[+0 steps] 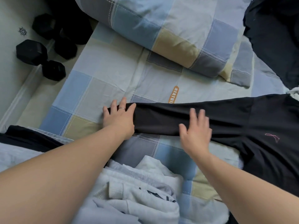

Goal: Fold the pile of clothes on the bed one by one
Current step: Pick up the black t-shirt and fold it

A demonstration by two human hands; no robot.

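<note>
left hand (119, 118): flat on the left tip of the long black part, fingers straight and spread, pressing it onto the sheet; fingertips run past the cloth onto the bed
ring (121, 108): on one finger of the left hand
right hand (196, 131): palm down on the same black part, further right, about midway along it; fingers straight and apart, slightly blurred
hands: well apart, both laid flat, neither curled round anything
black garment (242, 120): spread on the bed at right; one long narrow part (161, 117) stretched leftward, lying flat under both hands; sleeve or leg, cannot tell
pink stitching (272, 137): small mark on the garment body, right of the right hand
pile of clothes (142, 191): near centre, between the forearms; crumpled white and light grey pieces, one with a ribbed cuff and dark print
bed (100, 84): checked sheet in blue, grey, beige; orange tag (174, 94) just beyond the black part
pillow (169, 29): far centre, same check pattern
dark cloth (275, 38): far right, bunched beside the pillow
grey and black fabric (24, 139): near left, at the bed edge
dumbbells (40, 57): black, hex ends, on the floor far left, off the bed
</note>
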